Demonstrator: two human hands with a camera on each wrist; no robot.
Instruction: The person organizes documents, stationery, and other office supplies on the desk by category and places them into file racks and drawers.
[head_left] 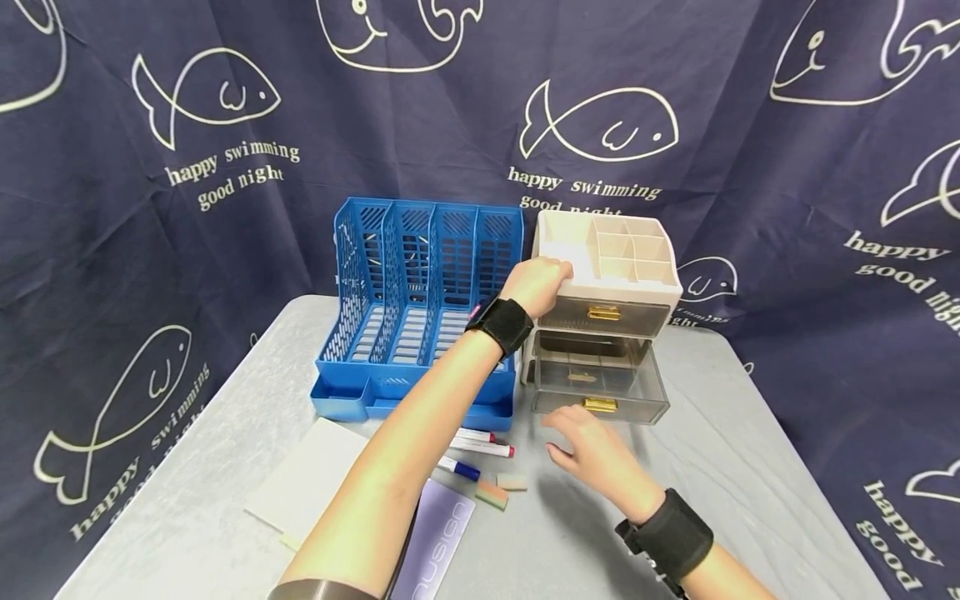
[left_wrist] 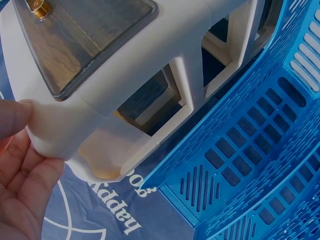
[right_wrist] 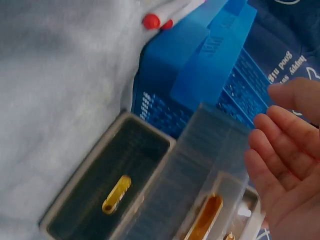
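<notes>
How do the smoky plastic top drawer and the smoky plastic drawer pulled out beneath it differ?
The smoky top drawer sits closed; the smoky pulled-out drawer juts forward. The top drawer shows mainly its front, while the pulled-out drawer exposes its interior. Both have gold handles.

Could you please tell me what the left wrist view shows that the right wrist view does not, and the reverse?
Only the left wrist view: the left hand gripping a corner of the cream plastic cabinet, and that cabinet's side openings.

Only the right wrist view: the right hand, white markers with red ends, the pulled-out translucent grey drawer and the pale grey tabletop.

Both: the cabinet, the blue plastic slotted rack and the navy printed fabric.
</notes>
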